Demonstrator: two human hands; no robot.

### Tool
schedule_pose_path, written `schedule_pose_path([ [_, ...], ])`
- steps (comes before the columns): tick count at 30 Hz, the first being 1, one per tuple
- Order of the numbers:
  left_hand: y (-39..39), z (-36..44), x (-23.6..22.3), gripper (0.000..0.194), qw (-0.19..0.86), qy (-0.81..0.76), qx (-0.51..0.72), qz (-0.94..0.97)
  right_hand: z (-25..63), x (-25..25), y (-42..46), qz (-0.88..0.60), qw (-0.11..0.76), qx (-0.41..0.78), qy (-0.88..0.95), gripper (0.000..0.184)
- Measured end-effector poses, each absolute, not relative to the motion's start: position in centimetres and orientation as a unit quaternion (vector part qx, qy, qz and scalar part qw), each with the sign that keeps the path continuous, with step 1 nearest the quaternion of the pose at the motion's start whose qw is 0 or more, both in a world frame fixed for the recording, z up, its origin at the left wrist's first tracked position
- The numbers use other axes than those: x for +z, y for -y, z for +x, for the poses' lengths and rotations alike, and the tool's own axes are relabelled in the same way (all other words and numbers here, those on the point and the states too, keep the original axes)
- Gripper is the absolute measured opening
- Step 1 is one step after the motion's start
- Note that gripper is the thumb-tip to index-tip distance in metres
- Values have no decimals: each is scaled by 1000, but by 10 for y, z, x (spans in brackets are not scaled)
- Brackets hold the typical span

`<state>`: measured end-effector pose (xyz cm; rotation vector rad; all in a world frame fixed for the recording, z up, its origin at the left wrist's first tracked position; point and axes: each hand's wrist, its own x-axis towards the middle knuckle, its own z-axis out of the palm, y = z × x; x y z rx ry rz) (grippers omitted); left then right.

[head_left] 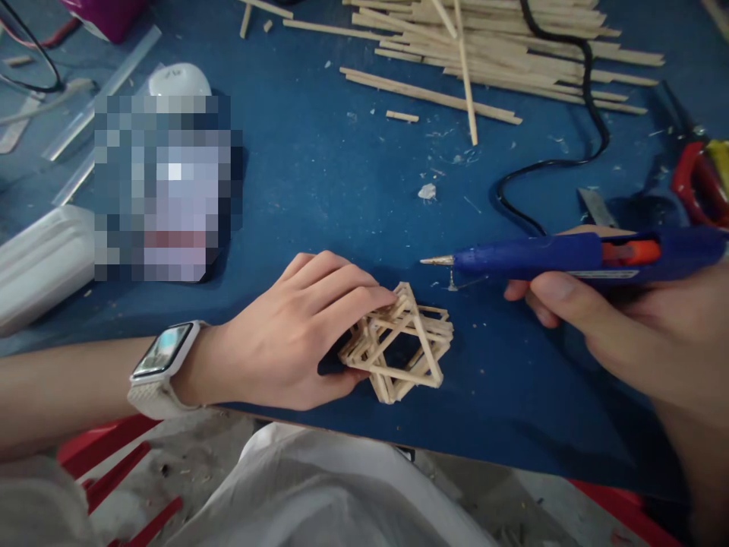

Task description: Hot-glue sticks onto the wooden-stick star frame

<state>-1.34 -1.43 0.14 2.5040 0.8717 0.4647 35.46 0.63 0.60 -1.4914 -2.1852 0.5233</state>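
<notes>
left hand [290, 330] grips stick frame [399, 343] on table; right hand [626, 334] grips glue gun [575, 257] just above-right.

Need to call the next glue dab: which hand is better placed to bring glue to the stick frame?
Right. The right hand holds the glue gun, nozzle just above the stick frame. The left hand is occupied gripping that frame.

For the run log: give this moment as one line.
left hand: grips stick frame | right hand: holds glue gun | nozzle: above frame, apart
</notes>
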Motion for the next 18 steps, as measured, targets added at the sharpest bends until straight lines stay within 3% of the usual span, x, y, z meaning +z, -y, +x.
schedule_pose_path([
  [9, 12, -15, 2, 30, 209, -312, 176, 910, 344, 7, -11, -577, 248, 268, 731, 30],
  [18, 10, -17, 0, 37, 209, -312, 180, 909, 342, 12, -12, -598, 230, 305, 705, 36],
])
